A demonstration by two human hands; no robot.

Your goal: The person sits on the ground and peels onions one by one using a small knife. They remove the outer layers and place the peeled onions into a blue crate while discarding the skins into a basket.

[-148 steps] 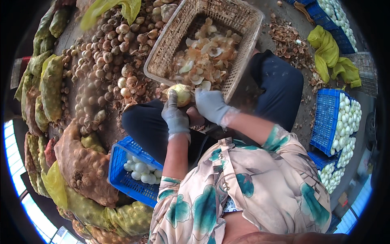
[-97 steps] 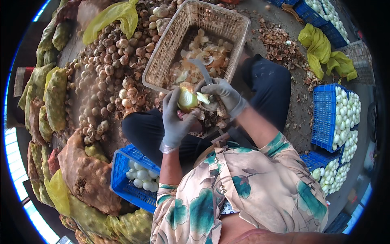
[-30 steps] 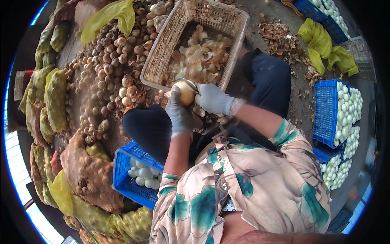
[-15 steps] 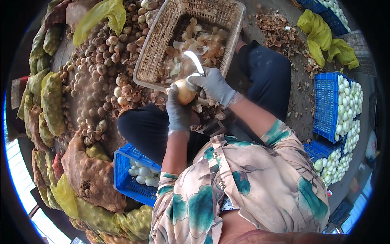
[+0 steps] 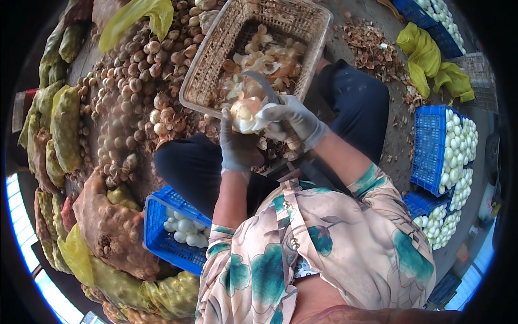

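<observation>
The onion (image 5: 245,113), partly peeled, sits between the hands, just near of the dirty plastic basket (image 5: 207,66). It should be light and firm, its loose skin brittle and the bared flesh slick; the left side, clear of the blade, looks the surest hold. The left hand (image 5: 233,144) grips it there; the right hand (image 5: 297,121) closes around a curved knife (image 5: 263,83), fingers against pale peel.

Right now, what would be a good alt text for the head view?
A person's gloved left hand holds a partly peeled onion; the gloved right hand, gripping a curved knife, touches its side. A basket of loose skins stands beyond; blue crates hold peeled onions.
</observation>
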